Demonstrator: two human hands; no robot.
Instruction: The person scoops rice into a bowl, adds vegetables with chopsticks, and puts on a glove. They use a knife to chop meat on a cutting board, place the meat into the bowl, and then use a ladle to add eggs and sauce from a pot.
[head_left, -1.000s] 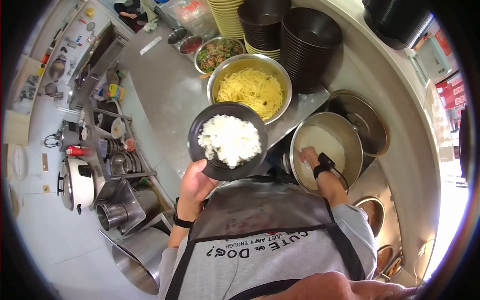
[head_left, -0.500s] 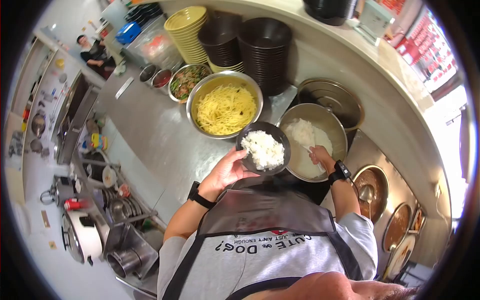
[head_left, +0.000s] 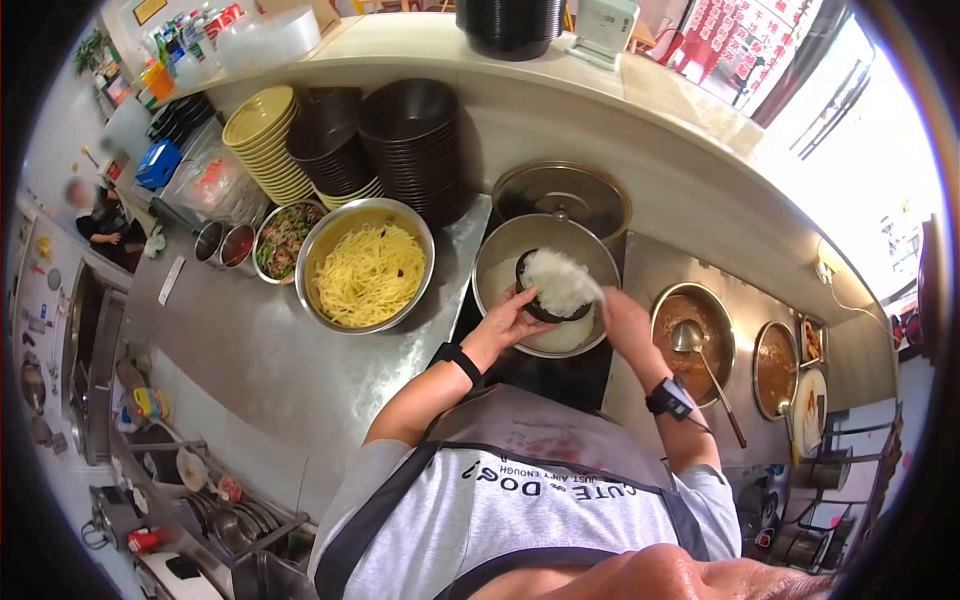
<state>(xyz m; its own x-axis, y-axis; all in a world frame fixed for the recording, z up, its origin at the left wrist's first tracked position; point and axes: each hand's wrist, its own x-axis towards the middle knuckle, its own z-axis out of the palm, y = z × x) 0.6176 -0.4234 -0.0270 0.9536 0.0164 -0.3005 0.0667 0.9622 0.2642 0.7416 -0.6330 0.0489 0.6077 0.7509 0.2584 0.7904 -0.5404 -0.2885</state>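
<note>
My left hand (head_left: 512, 318) grips a dark bowl (head_left: 524, 274) by its near-left side, holding it over the big metal pot of rice (head_left: 487, 250). White rice (head_left: 560, 284) is heaped in the bowl. At the bowl's right edge is my right hand (head_left: 627, 325), closed around the handle of a white rice paddle (head_left: 592, 291), its blade blurred against the rice. More rice shows in the pot below and around the bowl.
Left of the pot stands a steel bowl of yellow noodle-like shreds (head_left: 428, 268). Stacks of dark bowls (head_left: 410, 115) and yellow bowls (head_left: 262, 118) line the back. Sauce pots (head_left: 694, 300) with ladles sit on the right. Another person (head_left: 108, 225) is far left.
The bowl has moved from beside the pot to above it. My right hand has lifted the paddle out of the pot's rice to the bowl. The camera view has turned.
</note>
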